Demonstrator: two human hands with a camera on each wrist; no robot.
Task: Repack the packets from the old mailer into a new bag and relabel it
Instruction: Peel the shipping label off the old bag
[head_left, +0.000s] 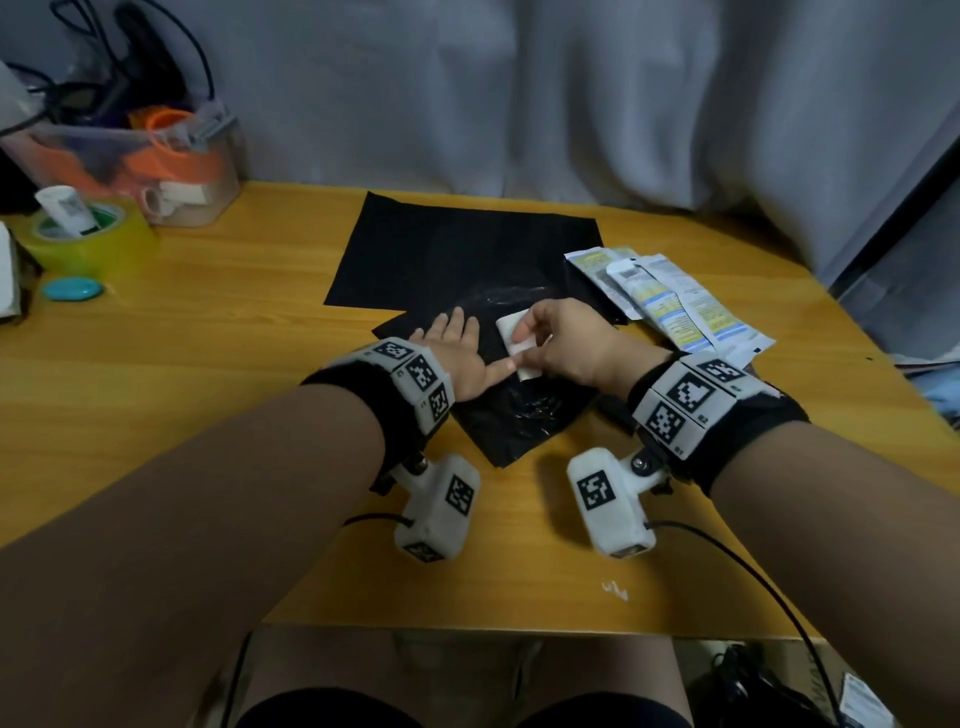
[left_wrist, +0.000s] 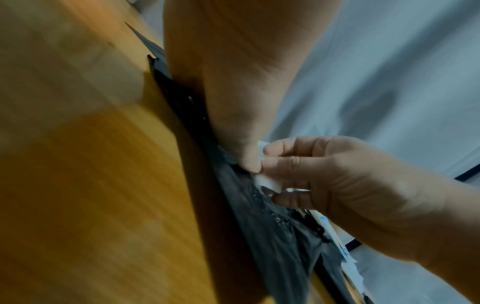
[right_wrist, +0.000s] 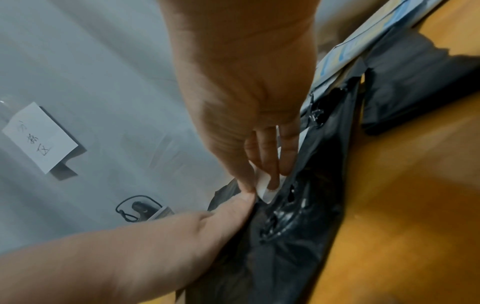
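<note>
1. Step in hand, as judged: peeling the small white paper label (head_left: 514, 340) off the crumpled, glossy black plastic old mailer (head_left: 524, 410), which lies on the yellow-brown wooden table (head_left: 218, 332) in front of the person.
2. The left hand (head_left: 460, 353) lies flat, fingers straight, pressing the old mailer down; its thumb tip touches the label's edge.
3. The right hand (head_left: 563, 340) pinches the label between thumb and fingers; in the wrist views one end of the label curls clear of the plastic.
4. The flat, smooth black plastic new bag (head_left: 457, 249) lies just beyond the old mailer, which overlaps its near edge.
5. The white printed foil packets (head_left: 675, 301) lie fanned in a loose pile to the right, already out of the mailer and not yet bagged.
6. Next move, as judged: a slow, low peel against the left hand's hold, lest the label tear or the thin plastic stretch.
</note>
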